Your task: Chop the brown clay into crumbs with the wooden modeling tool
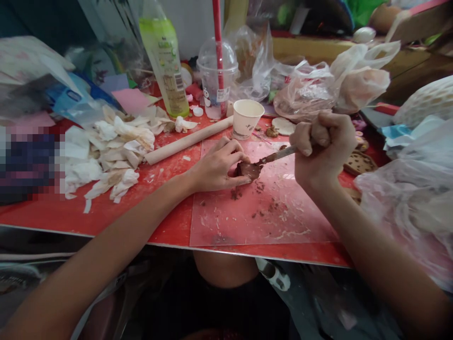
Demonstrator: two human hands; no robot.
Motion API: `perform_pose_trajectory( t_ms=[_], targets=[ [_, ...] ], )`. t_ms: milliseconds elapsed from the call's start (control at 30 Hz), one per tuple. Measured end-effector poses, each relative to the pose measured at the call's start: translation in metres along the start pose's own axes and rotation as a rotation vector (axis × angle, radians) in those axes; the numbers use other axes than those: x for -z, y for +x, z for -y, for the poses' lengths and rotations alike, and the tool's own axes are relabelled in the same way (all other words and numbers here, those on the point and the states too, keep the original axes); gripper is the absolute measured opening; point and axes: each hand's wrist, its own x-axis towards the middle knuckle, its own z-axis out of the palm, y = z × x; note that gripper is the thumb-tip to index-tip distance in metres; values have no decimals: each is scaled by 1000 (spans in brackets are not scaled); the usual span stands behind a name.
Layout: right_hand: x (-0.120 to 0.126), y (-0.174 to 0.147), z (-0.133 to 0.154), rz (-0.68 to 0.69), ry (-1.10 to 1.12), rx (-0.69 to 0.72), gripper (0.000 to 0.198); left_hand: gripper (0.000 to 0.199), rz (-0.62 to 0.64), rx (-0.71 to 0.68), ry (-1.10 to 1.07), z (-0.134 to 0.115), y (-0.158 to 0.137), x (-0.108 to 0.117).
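While the left fingers [235,155] held a brown lump [250,171] between them, the right fingers [321,134] clenched a tool [279,154], its tip touching the lump; a cup [247,114] stood just beyond the left fingers.

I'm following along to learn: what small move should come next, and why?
Perhaps a light scrape: the right hand grips the long, narrow grey tool, its tip at the dark-brown clay-like lump, which the left hand steadies, with brown crumbs nearby.

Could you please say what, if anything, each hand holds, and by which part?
Right hand: a narrow tool, by its upper end. Left hand: brown clay-like piece, by its sides.
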Motion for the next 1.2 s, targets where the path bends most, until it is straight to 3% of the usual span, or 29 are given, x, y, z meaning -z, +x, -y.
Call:
perform_pose_trajectory(
  t_ms=[167, 400, 800, 933, 1100, 1200],
  targets=[
    [-7, -5, -4, 64, 110, -12, 49, 38, -9, -5, -2, 0, 0, 0],
    [3, 1, -7, 63, 59, 69, 54, 38, -1, 7, 8, 0, 0, 0],
    [-2, -2, -6, -11, 115, 15, 53, 38, 2, 2, 17, 0, 0, 0],
    [-5, -4, -5, 62, 141, -40, 50, 38, 2, -3, 10, 1, 0, 0],
    [-3, -2, -1, 6, 72, -58, 54, 39, 29, 4, 16, 2, -1, 1],
    [0, -1, 2, 44, 34, -42, 59, 40, 32, 0, 28, 2, -1, 2]
  ],
)
